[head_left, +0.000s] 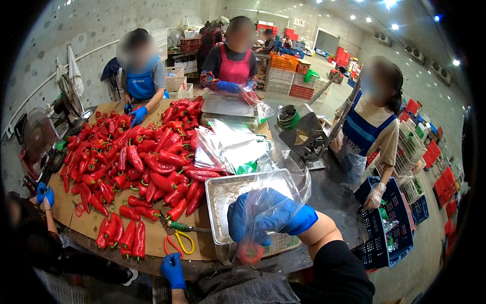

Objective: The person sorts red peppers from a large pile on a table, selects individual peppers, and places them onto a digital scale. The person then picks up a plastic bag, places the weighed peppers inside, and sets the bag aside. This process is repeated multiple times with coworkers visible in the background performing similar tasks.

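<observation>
My right hand [266, 215], in a blue glove, is raised over a metal tray [215, 195] with its fingers closed on a clear plastic bag [286, 175]. The bag drapes around the glove, and something red and rounded shows through its lower end, too blurred to name. Down at the table's near edge is my left hand [173, 271], also blue-gloved, its fingers curled and no object visible in them. Scissors [179, 245] with red and yellow handles lie just beyond it. A row of red peppers [127, 239] rests on the cardboard to their left.
A large heap of red peppers [136, 157] covers the table's left and middle. Clear bags [228, 147] are stacked behind the tray. Co-workers stand around the table; one reaches toward a blue crate [374, 223] at right. Fans [40, 134] stand at far left.
</observation>
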Demonstrator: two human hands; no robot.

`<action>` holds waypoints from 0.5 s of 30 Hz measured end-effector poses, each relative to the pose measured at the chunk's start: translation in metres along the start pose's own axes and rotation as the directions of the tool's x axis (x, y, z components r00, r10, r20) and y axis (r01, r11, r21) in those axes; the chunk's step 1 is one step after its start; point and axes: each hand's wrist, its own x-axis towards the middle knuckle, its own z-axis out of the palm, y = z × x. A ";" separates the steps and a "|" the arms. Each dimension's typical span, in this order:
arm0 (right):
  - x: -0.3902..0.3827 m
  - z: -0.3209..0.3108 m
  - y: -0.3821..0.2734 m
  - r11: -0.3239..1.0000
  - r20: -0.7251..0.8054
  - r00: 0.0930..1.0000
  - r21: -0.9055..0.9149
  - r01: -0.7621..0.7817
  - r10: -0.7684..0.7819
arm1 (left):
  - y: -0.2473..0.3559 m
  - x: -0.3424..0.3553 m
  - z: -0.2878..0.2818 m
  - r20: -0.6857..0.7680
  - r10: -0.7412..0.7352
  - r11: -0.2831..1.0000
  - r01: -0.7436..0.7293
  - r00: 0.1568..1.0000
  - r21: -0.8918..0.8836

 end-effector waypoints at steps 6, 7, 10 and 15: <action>0.015 -0.004 0.009 0.983 -0.037 0.987 -0.105 0.149 -0.154 | -0.002 -0.010 0.011 -0.171 0.254 0.967 -0.251 0.952 0.038; 0.022 -0.004 0.010 0.969 0.037 0.979 -0.138 0.206 -0.203 | -0.002 -0.010 0.010 -0.179 0.284 0.959 -0.276 0.942 0.071; 0.038 0.009 0.001 0.994 0.044 0.995 0.069 0.084 -0.087 | 0.000 -0.011 0.007 -0.168 0.334 0.940 -0.314 0.928 0.136; 0.098 -0.010 0.003 0.972 0.043 0.997 0.230 0.052 -0.064 | 0.011 -0.013 0.004 -0.163 0.247 0.963 -0.222 0.955 0.153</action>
